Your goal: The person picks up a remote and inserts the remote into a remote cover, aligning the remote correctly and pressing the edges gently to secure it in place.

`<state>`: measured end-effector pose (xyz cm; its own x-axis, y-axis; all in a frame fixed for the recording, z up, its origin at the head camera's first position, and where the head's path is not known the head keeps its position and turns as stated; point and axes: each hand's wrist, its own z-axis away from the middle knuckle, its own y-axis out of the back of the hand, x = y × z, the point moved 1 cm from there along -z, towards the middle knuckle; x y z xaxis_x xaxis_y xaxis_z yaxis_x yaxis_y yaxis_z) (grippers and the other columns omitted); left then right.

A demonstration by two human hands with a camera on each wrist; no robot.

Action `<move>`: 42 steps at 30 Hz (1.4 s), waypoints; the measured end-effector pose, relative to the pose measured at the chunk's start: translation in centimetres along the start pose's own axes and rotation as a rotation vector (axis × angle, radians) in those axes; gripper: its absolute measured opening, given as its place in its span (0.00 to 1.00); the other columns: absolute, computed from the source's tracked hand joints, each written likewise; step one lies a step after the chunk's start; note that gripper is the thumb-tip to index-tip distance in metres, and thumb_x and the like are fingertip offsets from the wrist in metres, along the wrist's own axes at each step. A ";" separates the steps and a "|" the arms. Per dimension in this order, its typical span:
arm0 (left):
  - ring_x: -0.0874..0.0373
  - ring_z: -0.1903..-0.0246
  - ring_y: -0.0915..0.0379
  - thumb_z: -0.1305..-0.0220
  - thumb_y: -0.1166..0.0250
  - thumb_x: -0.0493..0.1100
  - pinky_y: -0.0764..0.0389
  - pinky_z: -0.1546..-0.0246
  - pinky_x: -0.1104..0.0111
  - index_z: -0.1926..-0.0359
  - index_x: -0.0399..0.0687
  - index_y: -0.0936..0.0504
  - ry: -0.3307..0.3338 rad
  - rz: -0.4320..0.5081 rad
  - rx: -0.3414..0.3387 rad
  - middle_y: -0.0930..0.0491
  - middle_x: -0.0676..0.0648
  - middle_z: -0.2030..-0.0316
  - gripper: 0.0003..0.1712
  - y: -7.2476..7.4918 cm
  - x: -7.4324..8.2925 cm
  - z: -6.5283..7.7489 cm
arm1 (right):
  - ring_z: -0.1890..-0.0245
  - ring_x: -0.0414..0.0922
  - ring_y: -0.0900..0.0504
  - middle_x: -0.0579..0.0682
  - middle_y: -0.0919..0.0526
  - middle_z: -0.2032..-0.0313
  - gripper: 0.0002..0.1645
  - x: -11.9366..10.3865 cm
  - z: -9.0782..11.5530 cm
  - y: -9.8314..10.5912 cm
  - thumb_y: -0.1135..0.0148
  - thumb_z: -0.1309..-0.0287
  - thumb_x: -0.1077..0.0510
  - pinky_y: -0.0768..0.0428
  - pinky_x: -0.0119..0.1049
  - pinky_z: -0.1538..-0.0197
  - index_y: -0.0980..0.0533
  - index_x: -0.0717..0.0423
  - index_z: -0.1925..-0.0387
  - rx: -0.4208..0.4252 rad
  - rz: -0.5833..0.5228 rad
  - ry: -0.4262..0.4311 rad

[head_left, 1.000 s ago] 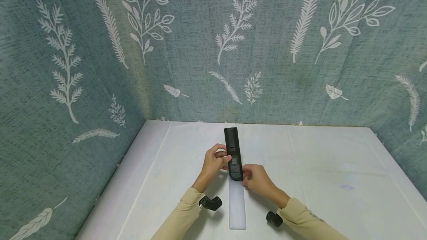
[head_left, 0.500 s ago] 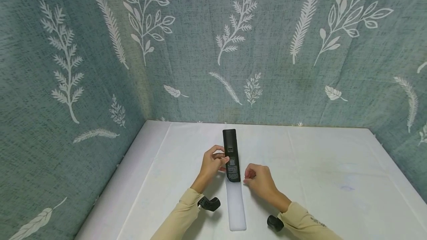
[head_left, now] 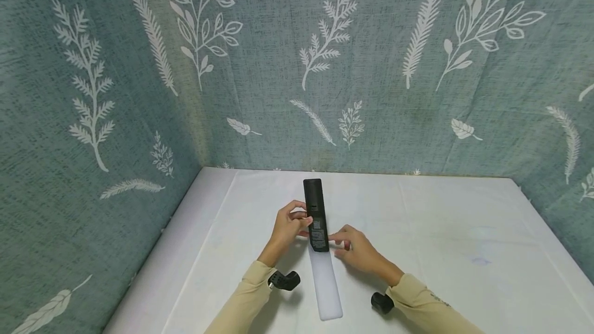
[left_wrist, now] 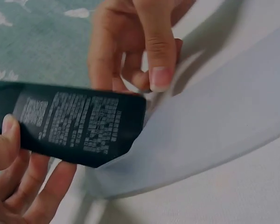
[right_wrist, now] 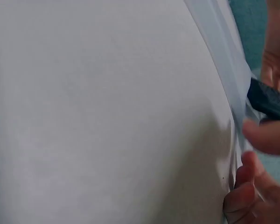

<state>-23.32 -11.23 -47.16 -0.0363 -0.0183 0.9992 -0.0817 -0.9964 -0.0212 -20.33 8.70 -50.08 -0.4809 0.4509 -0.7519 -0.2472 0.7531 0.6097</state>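
The left hand (head_left: 286, 228) grips a black remote (head_left: 317, 220) by its left edge, the thumb pressed on the printed back and the other fingers spread along the side and beneath. The right hand (head_left: 358, 252) comes in from the other side; its index finger reaches the remote's right edge near the lower end, while the thumb is held apart, so it does not seem to pinch anything. The remote points away from the person, back uppermost, and seems to be lifted off the table (head_left: 431, 262). From its lower end runs a long pale cover (head_left: 326, 287), which slopes down towards the person and appears to lie on the table at its near end. In the left wrist view, the cover's edge meets one corner of the remote; whether that corner is inside or only against it, I cannot tell. The work looks barely begun: remote and cover are joined or touching end to end, yet nearly the whole remote is bare and the cover's length looks flat and unfilled, so almost all the fitting appears left. Beyond the table hangs a leaf-patterned green cloth (head_left: 278, 76).
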 end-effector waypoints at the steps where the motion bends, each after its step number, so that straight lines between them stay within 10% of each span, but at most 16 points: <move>1: 0.58 0.74 0.24 0.45 0.39 0.24 0.18 0.72 0.47 0.57 0.32 0.27 0.006 0.003 -0.018 0.20 0.37 0.70 0.14 0.2 0.0 0.0 | 0.75 0.39 0.32 0.51 0.25 0.69 0.19 0.1 -0.2 0.1 0.33 0.53 0.71 0.31 0.29 0.73 0.18 0.60 0.56 -0.032 -0.003 0.011; 8: 0.57 0.74 0.23 0.45 0.38 0.25 0.18 0.70 0.47 0.56 0.32 0.26 0.027 -0.008 -0.074 0.20 0.34 0.67 0.14 0.5 -0.1 -0.1 | 0.76 0.36 0.35 0.45 0.29 0.74 0.14 0.5 -1.4 0.1 0.35 0.49 0.66 0.34 0.28 0.75 0.16 0.51 0.61 -0.166 0.104 0.105; 27: 0.58 0.76 0.25 0.47 0.38 0.24 0.19 0.74 0.44 0.58 0.32 0.26 -0.024 -0.043 -0.049 0.24 0.43 0.75 0.14 -0.3 0.6 0.0 | 0.75 0.34 0.31 0.36 0.29 0.76 0.14 -0.9 -1.2 0.3 0.26 0.59 0.61 0.30 0.28 0.73 0.24 0.44 0.84 -0.111 0.327 0.105; 35: 0.57 0.77 0.25 0.46 0.38 0.24 0.20 0.74 0.43 0.59 0.29 0.28 -0.023 -0.089 -0.091 0.23 0.36 0.72 0.13 -1.2 1.2 0.4 | 0.76 0.33 0.29 0.38 0.29 0.78 0.13 -0.6 -0.6 0.4 0.27 0.62 0.67 0.27 0.28 0.73 0.23 0.49 0.83 0.018 0.271 0.113; 42: 0.60 0.78 0.26 0.46 0.37 0.26 0.18 0.79 0.53 0.59 0.31 0.28 0.004 -0.138 -0.002 0.25 0.45 0.72 0.13 -1.4 -0.4 -0.4 | 0.72 0.43 0.20 0.54 0.22 0.60 0.21 -0.5 -0.5 0.5 0.36 0.60 0.77 0.20 0.33 0.73 0.25 0.59 0.61 -0.020 -0.122 -0.037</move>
<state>-23.54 -9.79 -47.51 -0.0285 0.1189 0.9925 -0.0880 -0.9893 0.1160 -20.65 8.56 -49.30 -0.4148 0.3741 -0.8294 -0.3185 0.7942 0.5175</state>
